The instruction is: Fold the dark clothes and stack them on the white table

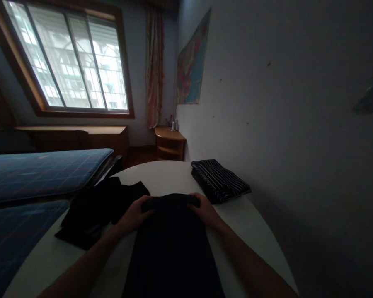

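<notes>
A dark garment (175,244) lies lengthwise on the white round table (161,171), widening toward me and running out of the bottom of the view. Its cut is too dark to make out. My left hand (140,213) grips the far left corner, thumb on top of the cloth. At the far right corner, my right hand (203,209) pinches the same edge. Left of my left hand lies a crumpled black garment (102,203). Beyond my right hand sits a folded black cloth with white stripes (219,180).
Blue plaid mattresses (46,171) come up close to the table's left side. A bare wall (282,124) runs along the right. Farther back are a small wooden corner shelf (170,134), a long wooden desk (105,130), a curtain (154,66) and a barred window (74,62).
</notes>
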### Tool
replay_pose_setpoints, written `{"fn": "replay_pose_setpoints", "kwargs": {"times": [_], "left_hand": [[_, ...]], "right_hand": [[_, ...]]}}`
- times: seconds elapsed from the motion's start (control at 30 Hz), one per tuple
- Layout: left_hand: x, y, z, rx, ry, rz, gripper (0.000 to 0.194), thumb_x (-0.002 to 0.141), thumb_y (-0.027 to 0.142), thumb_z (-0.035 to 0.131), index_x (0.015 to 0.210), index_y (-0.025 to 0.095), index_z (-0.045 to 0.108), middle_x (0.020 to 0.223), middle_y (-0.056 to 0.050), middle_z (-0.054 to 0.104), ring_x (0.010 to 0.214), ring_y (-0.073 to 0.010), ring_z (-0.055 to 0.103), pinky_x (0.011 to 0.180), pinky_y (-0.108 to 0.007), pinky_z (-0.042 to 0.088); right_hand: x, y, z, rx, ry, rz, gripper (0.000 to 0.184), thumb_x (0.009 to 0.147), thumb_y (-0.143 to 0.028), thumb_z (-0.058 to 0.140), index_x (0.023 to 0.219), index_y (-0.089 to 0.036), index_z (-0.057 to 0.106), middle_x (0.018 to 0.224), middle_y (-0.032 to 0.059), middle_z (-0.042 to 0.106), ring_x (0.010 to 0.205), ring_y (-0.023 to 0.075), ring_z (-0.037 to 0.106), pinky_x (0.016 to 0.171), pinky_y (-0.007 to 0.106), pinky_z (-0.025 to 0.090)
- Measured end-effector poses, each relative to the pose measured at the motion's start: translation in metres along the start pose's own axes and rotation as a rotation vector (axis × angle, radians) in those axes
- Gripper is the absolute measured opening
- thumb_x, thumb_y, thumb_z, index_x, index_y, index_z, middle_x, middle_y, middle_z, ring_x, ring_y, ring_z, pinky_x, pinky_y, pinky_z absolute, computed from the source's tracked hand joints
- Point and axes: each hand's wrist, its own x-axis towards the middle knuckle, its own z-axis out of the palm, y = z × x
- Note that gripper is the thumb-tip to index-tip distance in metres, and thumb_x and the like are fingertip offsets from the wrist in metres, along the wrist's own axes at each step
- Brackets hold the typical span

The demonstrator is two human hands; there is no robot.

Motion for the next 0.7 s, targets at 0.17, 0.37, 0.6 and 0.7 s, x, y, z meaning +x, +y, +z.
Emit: {"fn": "replay_pose_setpoints", "kwargs": {"times": [0.17,0.37,0.6,0.7], "left_hand": [[-0.006,0.014,-0.007,0.087,0.045,0.070,0.033,0.078,0.035,0.064,0.106,0.019,0.064,0.094,-0.003,0.071,0.087,-0.0227,0.068,0.080,-0.033,0.053],[-0.019,0.040,-0.016,0.115,0.029,0.089,0.030,0.079,0.031,0.063,0.107,0.020,0.064,0.094,-0.002,0.070,0.086,-0.0209,0.065,0.078,-0.030,0.052],[-0.050,0.074,-0.034,0.119,-0.193,0.064,0.031,0.079,0.036,0.067,0.107,0.022,0.063,0.091,0.001,0.067,0.083,-0.0179,0.062,0.077,-0.029,0.050],[-0.066,0.082,-0.040,0.126,-0.347,0.043,0.029,0.080,0.037,0.066,0.105,0.022,0.063,0.093,0.000,0.066,0.083,-0.0166,0.061,0.076,-0.027,0.050]], "right_hand": [[-0.003,-0.010,-0.011,0.034,-0.026,-0.030,0.030,0.079,-0.033,0.066,0.105,-0.018,0.064,0.098,0.0037,0.069,0.094,0.0220,0.063,0.088,0.035,0.047],[-0.015,-0.032,-0.025,0.005,-0.009,-0.087,0.029,0.080,-0.033,0.067,0.105,-0.020,0.065,0.098,0.0027,0.069,0.094,0.0211,0.062,0.088,0.034,0.046],[-0.044,-0.065,-0.046,0.065,-0.171,-0.141,0.030,0.077,-0.028,0.073,0.104,-0.021,0.064,0.092,0.0018,0.065,0.083,0.0165,0.058,0.076,0.029,0.046],[-0.054,-0.078,-0.054,0.114,-0.338,-0.180,0.037,0.073,-0.024,0.074,0.109,-0.021,0.063,0.102,0.0030,0.062,0.081,0.0141,0.056,0.072,0.027,0.046]]}}
